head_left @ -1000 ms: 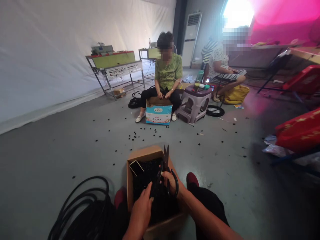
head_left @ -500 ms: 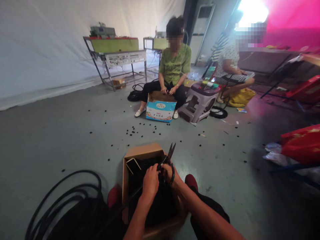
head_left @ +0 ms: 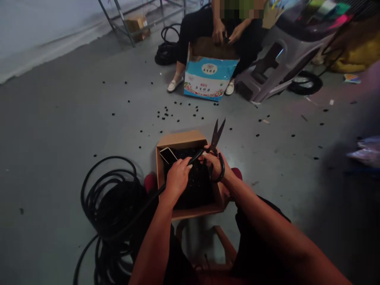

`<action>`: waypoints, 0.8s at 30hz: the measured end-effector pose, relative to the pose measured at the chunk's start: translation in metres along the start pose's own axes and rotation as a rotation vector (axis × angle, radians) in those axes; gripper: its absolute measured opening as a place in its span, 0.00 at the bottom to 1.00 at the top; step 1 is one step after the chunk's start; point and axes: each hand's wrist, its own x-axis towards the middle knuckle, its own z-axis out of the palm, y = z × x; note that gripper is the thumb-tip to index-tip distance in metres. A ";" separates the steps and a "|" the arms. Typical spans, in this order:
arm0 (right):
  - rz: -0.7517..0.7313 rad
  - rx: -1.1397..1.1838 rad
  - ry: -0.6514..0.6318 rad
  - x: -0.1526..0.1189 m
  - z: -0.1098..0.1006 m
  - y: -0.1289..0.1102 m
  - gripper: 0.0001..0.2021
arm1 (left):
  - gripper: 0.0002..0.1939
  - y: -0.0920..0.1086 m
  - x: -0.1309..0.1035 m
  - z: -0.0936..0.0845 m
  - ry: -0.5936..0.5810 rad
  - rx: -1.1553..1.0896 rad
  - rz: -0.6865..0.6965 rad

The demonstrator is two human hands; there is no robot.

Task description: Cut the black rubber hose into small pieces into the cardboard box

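My left hand (head_left: 178, 176) is closed around a black ribbed hose (head_left: 196, 155), whose end reaches toward my other hand. The hose runs back under my left forearm to a large black coil (head_left: 114, 198) on the floor. In my right hand (head_left: 215, 160) is a pair of scissors (head_left: 218, 134), blades pointing up and slightly parted, black handle loops around the wrist side. My right fingertips are close to the hose end; whether they pinch it I cannot tell. Below both hands stands an open cardboard box (head_left: 181, 138) filled with small black pieces (head_left: 192, 186). A dark, light-edged rectangular object (head_left: 168, 155) lies in its corner.
Opposite me a seated person works with both hands (head_left: 227, 33) above a blue-and-white box (head_left: 210, 79). A grey plastic stool (head_left: 267, 59) stands beside them. Small black bits (head_left: 166, 113) are scattered over the floor. Another black coil (head_left: 166, 51) lies behind.
My view has tilted downward, so the box and hands sit higher and show more of the coil. The scissors stay in my right hand and the hose in my left.
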 end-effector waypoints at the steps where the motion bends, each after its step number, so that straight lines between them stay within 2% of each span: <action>1: 0.003 0.025 0.010 0.001 -0.003 -0.003 0.25 | 0.19 0.000 0.001 -0.001 -0.019 -0.033 0.018; 3: -0.010 0.051 0.006 0.002 -0.008 -0.007 0.25 | 0.17 0.000 0.001 0.000 -0.053 -0.095 0.038; 6: -0.101 -0.042 -0.040 0.000 -0.013 -0.011 0.21 | 0.16 0.001 0.001 0.005 -0.053 -0.158 0.021; 8: -0.147 -0.106 -0.047 -0.001 -0.015 -0.012 0.19 | 0.16 0.005 0.000 0.010 0.001 -0.203 -0.002; 11: -0.131 -0.115 -0.022 -0.002 -0.016 -0.011 0.18 | 0.16 0.010 0.000 0.013 0.125 -0.241 -0.020; 16: -0.038 -0.202 -0.009 -0.007 -0.017 -0.011 0.22 | 0.15 0.006 0.007 0.002 0.252 -0.361 -0.071; 20: -0.038 -0.483 -0.091 -0.015 -0.019 -0.005 0.26 | 0.18 -0.005 0.011 -0.005 0.264 -0.612 -0.164; 24: -0.093 -0.580 -0.202 -0.022 -0.022 0.002 0.22 | 0.23 -0.005 0.013 -0.004 0.229 -0.940 -0.237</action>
